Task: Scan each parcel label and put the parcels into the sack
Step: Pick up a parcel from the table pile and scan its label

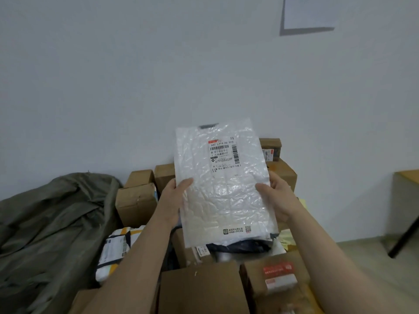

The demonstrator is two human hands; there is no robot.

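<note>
Hands hold one parcel up in front of the wall (136, 75): the left hand (175, 200) grips the left edge of the white bubble-wrap parcel (224, 196) and the right hand (280, 198) grips its right edge, each with the thumb on the front and the other fingers behind, where I cannot see them; the parcel stands almost upright above the heap of cardboard boxes (199, 288); the printed label (223, 155) is on its upper part and faces the camera, and I think this is the reason for such a hold, because the barcode is flat, uncovered and easy to scan; the thumbs lie below the label and do not cover it; the olive sack (52, 223) lies crumpled at the left, just beside the boxes, and its opening is not clear to me; no scanner is visible; the small text of the label is too blurred to read; under the near edge of the parcel a dark bag (244, 247) is partly hidden; the near boxes and both forearms are cut off by the lower border; at the far right only a corner of a bench (408, 173) is seen.
</note>
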